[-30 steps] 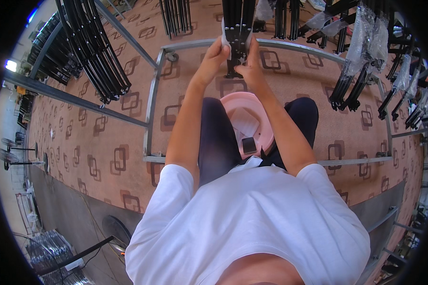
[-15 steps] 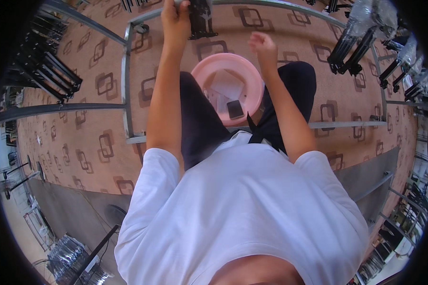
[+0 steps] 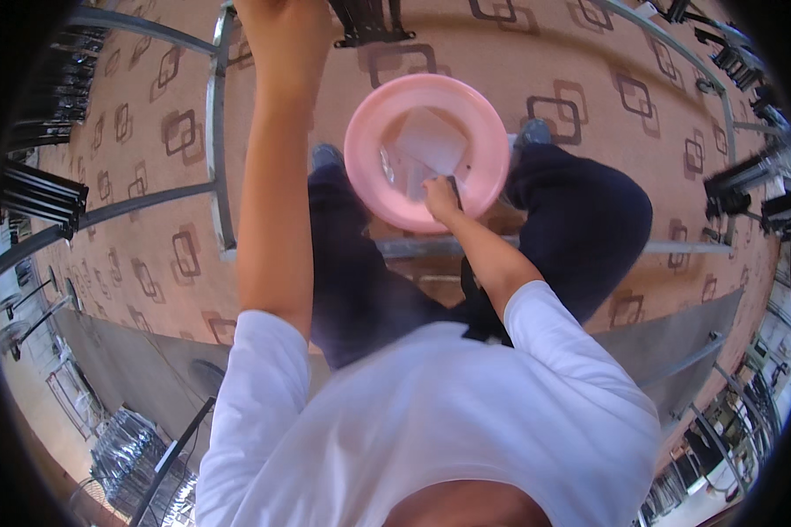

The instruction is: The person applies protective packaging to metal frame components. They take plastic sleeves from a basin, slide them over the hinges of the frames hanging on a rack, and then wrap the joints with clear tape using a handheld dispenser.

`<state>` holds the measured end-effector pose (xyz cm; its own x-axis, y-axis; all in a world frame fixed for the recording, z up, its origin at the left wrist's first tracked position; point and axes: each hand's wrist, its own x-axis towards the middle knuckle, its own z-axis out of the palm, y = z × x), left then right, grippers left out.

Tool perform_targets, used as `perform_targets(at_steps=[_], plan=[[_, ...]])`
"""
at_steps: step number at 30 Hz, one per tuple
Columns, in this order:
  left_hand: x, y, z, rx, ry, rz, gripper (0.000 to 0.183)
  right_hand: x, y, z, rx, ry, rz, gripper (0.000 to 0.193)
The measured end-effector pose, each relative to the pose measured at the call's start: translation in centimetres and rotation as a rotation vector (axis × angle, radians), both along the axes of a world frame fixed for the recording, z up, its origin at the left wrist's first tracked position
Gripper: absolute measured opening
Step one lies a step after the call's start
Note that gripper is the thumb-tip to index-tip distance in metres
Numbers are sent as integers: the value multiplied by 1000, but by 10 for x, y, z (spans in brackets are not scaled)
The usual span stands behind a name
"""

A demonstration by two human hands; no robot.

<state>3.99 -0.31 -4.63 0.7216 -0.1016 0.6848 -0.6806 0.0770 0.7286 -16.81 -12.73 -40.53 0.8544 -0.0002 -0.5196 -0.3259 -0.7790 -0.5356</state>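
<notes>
A round pink bowl rests on my lap, with clear plastic bags and a white sheet inside. My right hand reaches into the bowl, its fingers curled down on a small black piece near the bowl's near wall. My left arm stretches straight up. My left hand is at the top edge, partly cut off, beside a black bracket hanging from above. Whether that hand grips anything is hidden.
I sit on a metal rail frame over a tan carpet with brown square patterns. Racks of black rods hang at the left, more black parts at the right, and a grey floor strip at the lower left.
My right hand has come down from the hanging black parts into the pink bowl. My left hand stays raised. The view has tilted down, bringing the bowl closer.
</notes>
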Motion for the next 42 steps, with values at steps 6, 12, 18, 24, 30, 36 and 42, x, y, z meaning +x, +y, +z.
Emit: perform_targets(at_steps=[6,12,18,24,30,36,42], plan=[[-8,20,-10,-88,-115,-58,13,12,16,-72,-394,-743,893,24],[-28,-25,12,-181,-84,-16,48,30,24,-69,-58,-473,601,24],[-12,-28,2,40,-304,126,16,129,-12,176,991,-504,-752,40],[-31,-35,7,-122,24,-79,6,89,-54,351,1515,-839,-425,45],[-35,-22,16,17,-139,-109,22,88,-40,403,1381,-1057,-336,54],[-36,-10,21,-2,-110,-146,36,108,-20,420,1228,-1067,-190,45],[-38,-17,19,-46,-64,-81,10,116,-7,418,1170,-1016,-151,40]])
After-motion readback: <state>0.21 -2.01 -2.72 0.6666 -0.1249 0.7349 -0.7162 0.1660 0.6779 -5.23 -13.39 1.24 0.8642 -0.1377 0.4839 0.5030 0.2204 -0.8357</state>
